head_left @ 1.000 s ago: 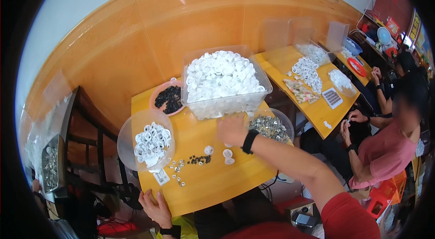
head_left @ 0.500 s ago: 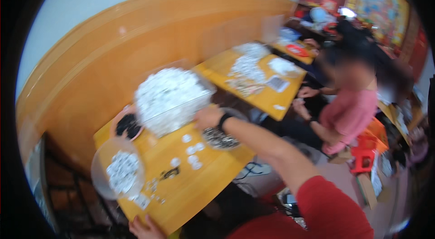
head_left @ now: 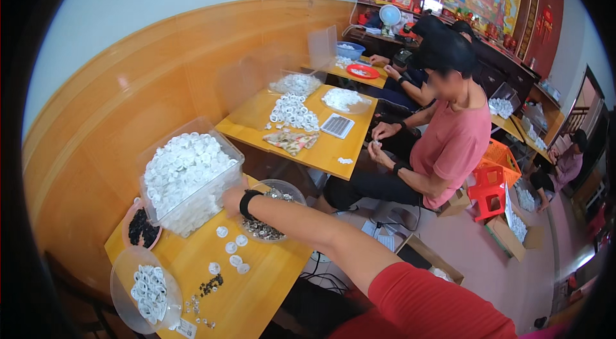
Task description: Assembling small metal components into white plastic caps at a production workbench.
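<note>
My right hand [head_left: 233, 197], with a black band [head_left: 248, 204] at its wrist, reaches across to the near right corner of a clear plastic box [head_left: 226, 175] heaped with white round plastic pieces [head_left: 186, 169]. Its fingers are turned away and hidden, so I cannot see what they hold, if anything. Just right of the hand is a clear bowl [head_left: 296, 192] of small metal parts [head_left: 273, 226], partly covered by my forearm. Several loose white discs [head_left: 231, 248] lie on the wooden table [head_left: 256, 287]. My left hand is out of the picture.
A pink bowl [head_left: 156, 244] of black pieces and a clear bowl [head_left: 122, 294] of white rings stand at the left. Small dark parts [head_left: 210, 285] lie near the discs. Ahead, a co-worker in a pink shirt [head_left: 452, 140] sits at another table [head_left: 256, 130]; red stools [head_left: 486, 191] stand behind.
The view has swung to the right and sharpened, so the table sits lower left. My left hand, earlier at the table's near edge, has left the picture. My right hand remains by the box corner.
</note>
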The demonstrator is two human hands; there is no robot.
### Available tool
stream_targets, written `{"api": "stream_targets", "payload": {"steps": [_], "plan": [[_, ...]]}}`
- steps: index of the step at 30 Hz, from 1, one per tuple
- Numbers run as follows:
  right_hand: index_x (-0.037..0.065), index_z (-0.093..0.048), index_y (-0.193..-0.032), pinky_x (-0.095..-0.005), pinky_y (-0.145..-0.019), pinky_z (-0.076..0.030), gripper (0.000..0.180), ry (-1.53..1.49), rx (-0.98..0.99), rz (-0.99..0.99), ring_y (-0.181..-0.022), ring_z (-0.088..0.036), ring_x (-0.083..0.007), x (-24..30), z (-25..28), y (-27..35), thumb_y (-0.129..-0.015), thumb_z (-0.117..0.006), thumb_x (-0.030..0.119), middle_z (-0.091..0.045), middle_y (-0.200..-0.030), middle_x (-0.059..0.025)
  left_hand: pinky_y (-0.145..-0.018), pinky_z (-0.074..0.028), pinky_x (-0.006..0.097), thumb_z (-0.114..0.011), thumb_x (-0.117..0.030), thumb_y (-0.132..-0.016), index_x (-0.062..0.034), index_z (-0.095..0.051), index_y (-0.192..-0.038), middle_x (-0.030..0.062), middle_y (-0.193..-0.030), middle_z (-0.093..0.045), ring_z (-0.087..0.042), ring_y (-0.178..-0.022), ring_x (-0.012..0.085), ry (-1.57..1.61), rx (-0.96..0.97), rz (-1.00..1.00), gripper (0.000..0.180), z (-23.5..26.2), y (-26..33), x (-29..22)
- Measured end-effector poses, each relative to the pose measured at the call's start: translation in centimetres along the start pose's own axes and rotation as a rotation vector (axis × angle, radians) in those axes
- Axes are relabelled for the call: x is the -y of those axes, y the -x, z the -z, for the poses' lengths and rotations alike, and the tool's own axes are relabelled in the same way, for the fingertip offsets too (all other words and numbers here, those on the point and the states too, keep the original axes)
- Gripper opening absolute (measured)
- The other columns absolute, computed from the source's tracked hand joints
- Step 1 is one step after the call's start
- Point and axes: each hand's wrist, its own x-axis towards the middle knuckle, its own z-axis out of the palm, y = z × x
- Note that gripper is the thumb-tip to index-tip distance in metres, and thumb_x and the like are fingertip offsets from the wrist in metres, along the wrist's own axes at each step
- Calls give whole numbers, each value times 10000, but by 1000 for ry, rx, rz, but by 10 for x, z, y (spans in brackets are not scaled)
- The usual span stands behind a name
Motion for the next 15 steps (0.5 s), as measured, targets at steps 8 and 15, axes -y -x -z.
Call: {"api": "stream_targets", "payload": {"steps": [8,15], "plan": [[141,-701,-1023,-565,-833,-313,282,15,-48,-106,-1001,-619,-242,8,-2,6,-756,-610,161,-680,-1041,-64,-795,-484,437,-581,-530,-862,-65,-659,-1016,178,-1078,-580,-567,-981,347,-29,-115,-120,496,-9,-2,2],[130,-692,-1073,-626,-866,-296,298,116,57,-185,-1005,-609,-297,22,0,2,-783,-625,153,-669,-1086,-93,-739,-494,429,-595,-495,-869,-63,-661,-983,173,-998,-583,-577,-924,336,-25,-132,-148,452,-10,-4,-1]]}}
